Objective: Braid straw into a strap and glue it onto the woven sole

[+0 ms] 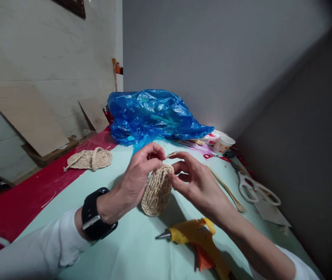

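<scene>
An oval sole of braided straw (pixel 157 191) is held up between my two hands, a little above the pale green sheet (pixel 130 237). My left hand (pixel 142 171) is closed at its upper left edge, thumb and fingers pinched near the rim. My right hand (pixel 193 177) grips the upper right edge with thumb and fingertips. A loose end of the braid shows by my right index finger. Below the hands a yellow glue gun (pixel 190 233) lies on its side, nozzle to the left. At the left rests a straw slipper (pixel 91 159) with a strap across it.
A crumpled blue plastic bag (pixel 154 112) fills the back of the table. White-handled scissors (pixel 256 190), straw strands (pixel 230 190) and a paper cup (pixel 223 144) stand or lie at the right. Boards (pixel 25 116) lean on the left wall; a grey wall closes the right side.
</scene>
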A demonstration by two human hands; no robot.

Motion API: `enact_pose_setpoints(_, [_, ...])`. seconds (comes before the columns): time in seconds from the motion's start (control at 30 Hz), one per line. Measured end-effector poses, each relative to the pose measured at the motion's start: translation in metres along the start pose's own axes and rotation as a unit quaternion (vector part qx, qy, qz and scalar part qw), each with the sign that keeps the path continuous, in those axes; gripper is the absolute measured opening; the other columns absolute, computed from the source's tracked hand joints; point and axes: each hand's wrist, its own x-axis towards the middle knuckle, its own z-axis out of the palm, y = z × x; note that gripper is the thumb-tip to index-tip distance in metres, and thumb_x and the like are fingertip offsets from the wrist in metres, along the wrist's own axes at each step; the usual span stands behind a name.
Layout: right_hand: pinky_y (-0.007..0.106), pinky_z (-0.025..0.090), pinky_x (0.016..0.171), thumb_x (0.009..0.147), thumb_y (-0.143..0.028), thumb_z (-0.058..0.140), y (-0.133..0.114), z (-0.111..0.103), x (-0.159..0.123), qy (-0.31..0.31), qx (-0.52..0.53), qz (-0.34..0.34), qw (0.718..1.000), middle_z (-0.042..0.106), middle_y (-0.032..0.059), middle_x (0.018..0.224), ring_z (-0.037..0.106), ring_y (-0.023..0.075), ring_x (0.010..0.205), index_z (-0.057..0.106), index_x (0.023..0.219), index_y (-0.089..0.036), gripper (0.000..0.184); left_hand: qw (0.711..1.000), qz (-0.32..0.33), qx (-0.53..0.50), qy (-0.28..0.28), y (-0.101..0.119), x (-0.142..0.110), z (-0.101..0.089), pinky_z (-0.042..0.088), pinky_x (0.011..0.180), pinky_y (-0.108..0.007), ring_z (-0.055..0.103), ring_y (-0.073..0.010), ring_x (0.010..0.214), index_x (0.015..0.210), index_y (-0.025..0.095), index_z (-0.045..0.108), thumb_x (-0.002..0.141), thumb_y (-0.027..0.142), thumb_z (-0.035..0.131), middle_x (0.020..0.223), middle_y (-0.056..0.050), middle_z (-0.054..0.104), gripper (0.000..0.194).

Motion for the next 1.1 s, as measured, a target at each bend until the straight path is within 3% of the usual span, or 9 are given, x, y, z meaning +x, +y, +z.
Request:
enact_pose_setpoints(0.07, [0.027,0.047,0.063,0.084,-0.026,0.060,0.000,-0.001,0.001,0.012,0.020,0.014,1.000,0.064,0.0013,0.081,0.058,0.0149,0.069,0.055,0.113,-0.019,0.030,0.999,0.024,-0.007,-0.020,0.001,0.003,-0.002,0.042,0.070,-0.024,0.050,-0.0139,0.076,0.071,0.018,0.064,0.077,0.016,0.057,0.078,0.000,0.055,0.009])
enact_pose_setpoints(0.17, [0.026,0.050,0.063,0.082,-0.031,0.066,0.003,-0.008,0.003,0.069,0.134,0.017,0.988,0.061,0.0017,0.077,0.058,0.0144,0.069,0.058,0.101,-0.016,0.025,0.997,0.077,0.017,0.000,0.002,0.010,-0.008,0.042,0.079,-0.027,0.053,-0.0185,0.092,0.090,0.022,0.071,0.090,0.035,0.051,0.097,-0.003,0.063,0.024])
enact_pose_setpoints(0.3, [0.023,0.051,0.065,0.083,-0.033,0.072,0.006,-0.017,-0.005,0.148,0.248,0.010,0.957,0.061,0.0014,0.083,0.059,0.0115,0.070,0.058,0.095,-0.016,0.025,0.957,0.158,0.234,0.058,0.005,0.013,-0.016,0.041,0.079,-0.027,0.057,-0.0194,0.089,0.090,0.022,0.072,0.089,0.029,0.056,0.096,-0.003,0.068,0.018])
enact_pose_setpoints(0.53, [0.020,0.053,0.068,0.085,-0.033,0.073,0.004,-0.016,-0.033,0.203,0.285,0.024,0.936,0.060,-0.0014,0.086,0.061,0.0097,0.073,0.055,0.092,-0.020,0.024,0.894,0.225,0.382,-0.066,0.003,-0.007,-0.002,0.044,0.088,-0.028,0.064,-0.0211,0.099,0.111,0.024,0.073,0.093,0.029,0.054,0.106,-0.005,0.072,0.027])
enact_pose_setpoints(0.7, [0.020,0.052,0.069,0.088,-0.030,0.070,0.000,-0.014,-0.040,0.182,0.300,0.002,0.936,0.059,-0.0002,0.086,0.061,0.0097,0.073,0.051,0.092,-0.019,0.022,0.864,0.248,0.429,-0.092,-0.003,-0.009,0.002,0.047,0.085,-0.024,0.066,-0.0181,0.097,0.119,0.020,0.069,0.094,0.027,0.055,0.106,-0.006,0.073,0.030])
enact_pose_setpoints(0.9, [0.020,0.053,0.069,0.088,-0.029,0.069,0.004,-0.012,-0.040,0.165,0.297,-0.009,0.941,0.058,0.0000,0.085,0.061,0.0094,0.072,0.052,0.092,-0.019,0.020,0.862,0.255,0.429,-0.084,-0.005,-0.010,-0.002,0.049,0.080,-0.023,0.067,-0.0175,0.091,0.112,0.021,0.073,0.091,0.026,0.060,0.097,-0.005,0.075,0.025])
enact_pose_setpoints(0.97, [0.022,0.054,0.067,0.089,-0.030,0.068,0.007,-0.013,-0.041,0.158,0.296,-0.004,0.942,0.059,0.0007,0.089,0.061,0.0103,0.070,0.051,0.100,-0.021,0.022,0.868,0.242,0.425,-0.090,-0.004,-0.010,-0.002,0.049,0.079,-0.023,0.067,-0.0176,0.089,0.111,0.021,0.074,0.091,0.027,0.060,0.095,-0.005,0.075,0.025])
enact_pose_setpoints(1.03, [0.026,0.057,0.069,0.089,-0.033,0.067,0.008,-0.017,-0.043,0.145,0.261,-0.001,0.954,0.062,0.0037,0.100,0.064,0.0142,0.077,0.048,0.119,-0.025,0.036,0.878,0.216,0.414,-0.102,-0.002,-0.010,-0.002,0.050,0.079,-0.024,0.067,-0.0177,0.088,0.108,0.021,0.075,0.091,0.028,0.060,0.095,-0.004,0.075,0.024])
enact_pose_setpoints(1.1, [0.033,0.058,0.079,0.086,-0.034,0.070,0.005,-0.028,-0.047,0.136,0.163,-0.019,0.977,0.058,0.0075,0.121,0.062,0.0204,0.100,0.039,0.137,-0.031,0.060,0.891,0.185,0.397,-0.117,0.002,-0.009,-0.002,0.049,0.080,-0.024,0.068,-0.0184,0.091,0.106,0.024,0.076,0.090,0.030,0.061,0.098,-0.004,0.076,0.023])
